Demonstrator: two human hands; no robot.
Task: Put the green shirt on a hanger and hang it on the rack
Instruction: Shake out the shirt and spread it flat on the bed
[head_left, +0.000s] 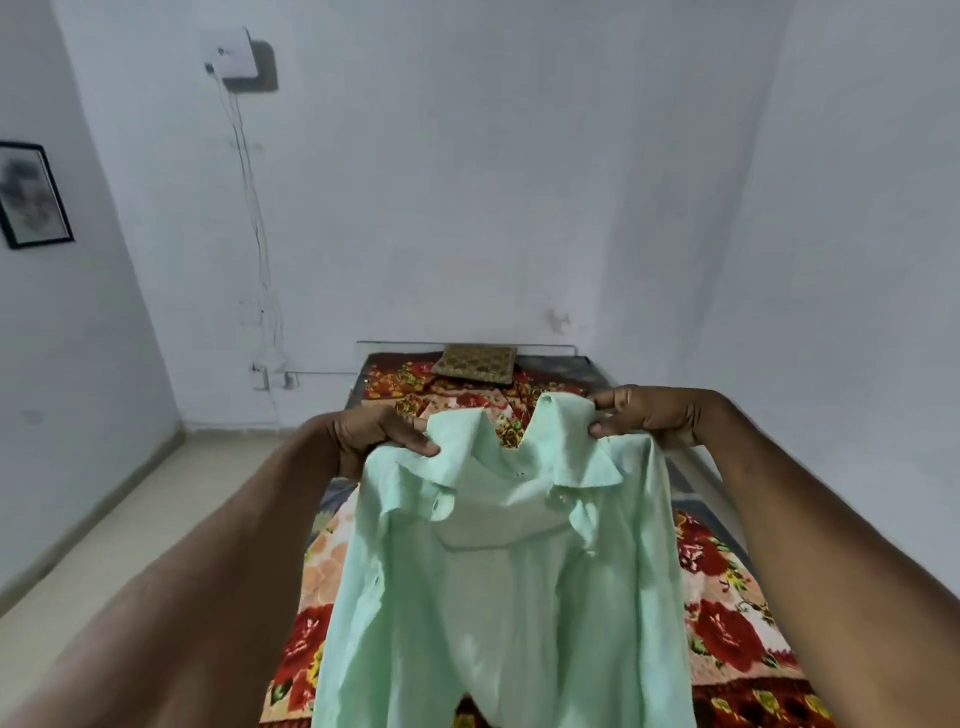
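Note:
The pale green shirt (509, 587) hangs in the air in front of me over the bed, its collar open at the top and its body drooping toward the lower edge of the view. My left hand (374, 434) pinches the left side of the collar. On the other side, my right hand (649, 413) grips the right collar and shoulder. Both arms are stretched forward. No hanger and no rack are in view.
A bed (727, 613) with a red and orange floral cover lies under the shirt, with a brown patterned cushion (475, 361) at its far end. White walls close the room. A framed picture (31, 195) hangs left, and a white box (236, 54) with cables is on the wall.

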